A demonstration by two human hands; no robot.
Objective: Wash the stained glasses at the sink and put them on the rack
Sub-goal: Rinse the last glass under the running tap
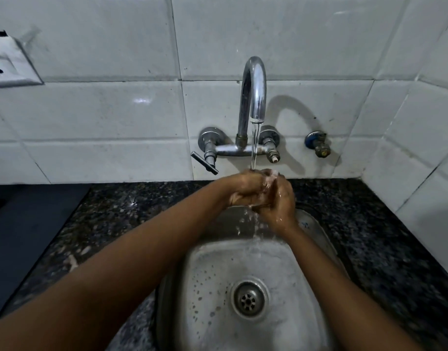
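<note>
Looks like the rinse step: both hands, left hand (243, 190) and right hand (278, 198), are wrapped around a glass (264, 195) under the tap (254, 97); fingers clamped round it. Next I'd guess turning it over, then finding the rack, not in view.

Bare forearms, wet hands (263, 196)

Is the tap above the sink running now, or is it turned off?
Running. A clear stream falls from the tap spout onto the two hands clasped under it, and water splashes down into the sink.
</note>
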